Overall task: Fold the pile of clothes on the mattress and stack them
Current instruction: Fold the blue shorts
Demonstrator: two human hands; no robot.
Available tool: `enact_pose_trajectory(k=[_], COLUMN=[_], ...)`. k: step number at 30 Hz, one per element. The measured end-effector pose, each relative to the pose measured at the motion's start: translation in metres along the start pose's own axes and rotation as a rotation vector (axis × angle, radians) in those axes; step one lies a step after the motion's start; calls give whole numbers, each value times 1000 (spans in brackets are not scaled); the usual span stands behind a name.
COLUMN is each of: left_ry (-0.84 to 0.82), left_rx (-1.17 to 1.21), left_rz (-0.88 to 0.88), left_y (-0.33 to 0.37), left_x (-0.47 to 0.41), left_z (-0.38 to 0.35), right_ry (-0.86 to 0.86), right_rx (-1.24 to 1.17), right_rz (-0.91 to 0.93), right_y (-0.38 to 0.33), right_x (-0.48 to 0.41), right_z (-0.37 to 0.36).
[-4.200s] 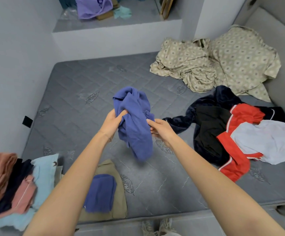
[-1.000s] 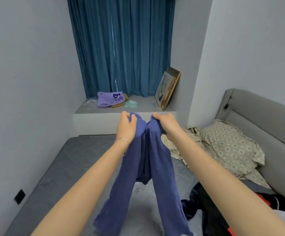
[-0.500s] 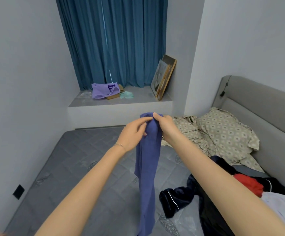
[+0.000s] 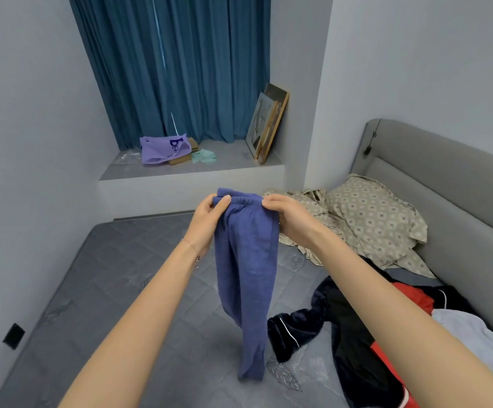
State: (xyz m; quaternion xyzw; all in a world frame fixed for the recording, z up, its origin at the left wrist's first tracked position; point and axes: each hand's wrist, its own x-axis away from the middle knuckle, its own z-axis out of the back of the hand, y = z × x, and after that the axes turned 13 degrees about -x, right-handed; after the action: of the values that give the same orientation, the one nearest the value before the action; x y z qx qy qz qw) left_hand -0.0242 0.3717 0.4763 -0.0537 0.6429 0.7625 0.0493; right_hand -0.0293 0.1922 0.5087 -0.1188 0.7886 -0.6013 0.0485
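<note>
Blue trousers (image 4: 246, 260) held up over mattress (image 4: 121, 290), waistband pinched by left hand (image 4: 207, 213) and right hand (image 4: 286, 216). Legs best kept aligned, waistband level, before laying flat.

Two hands (image 4: 207, 220) (image 4: 290, 219), one blue garment (image 4: 246, 260), one mattress (image 4: 121, 290)

Pale grey walls (image 4: 33, 113), teal curtain (image 4: 180, 69) behind a raised ledge (image 4: 224, 167) with propped frames (image 4: 267, 125), grey padded headboard (image 4: 445, 178) at right.

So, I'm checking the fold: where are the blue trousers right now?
Centre of the head view: the blue trousers hang over the mattress, their waistband pinched by the left hand and right hand, left of the clothes heap.
</note>
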Motion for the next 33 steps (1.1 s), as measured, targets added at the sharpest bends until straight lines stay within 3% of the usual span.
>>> enact_pose_trajectory(k=[5, 10, 14, 18, 24, 27, 33], left_ry=[-11, -80, -189, -339, -120, -89, -464], left_rx=[-234, -251, -207, -332, -234, -201, -332], left_rz=[-163, -176, -89, 82, 86, 83, 262], left_y=[15, 25, 2, -43, -56, -50, -92], left_x=[3, 15, 31, 59, 68, 62, 58], left_z=[3, 9, 38, 62, 105, 111, 32], right_ry=[-49, -62, -92, -67, -14, -18, 77], right_rx=[438, 750, 585, 472, 345, 201, 62], right_rz=[75, 226, 261, 220, 24, -32, -217], right_y=[1, -3, -2, 3, 24, 38, 70], right_x=[11, 15, 18, 21, 26, 34, 54], right_z=[5, -23, -42, -58, -62, -63, -4])
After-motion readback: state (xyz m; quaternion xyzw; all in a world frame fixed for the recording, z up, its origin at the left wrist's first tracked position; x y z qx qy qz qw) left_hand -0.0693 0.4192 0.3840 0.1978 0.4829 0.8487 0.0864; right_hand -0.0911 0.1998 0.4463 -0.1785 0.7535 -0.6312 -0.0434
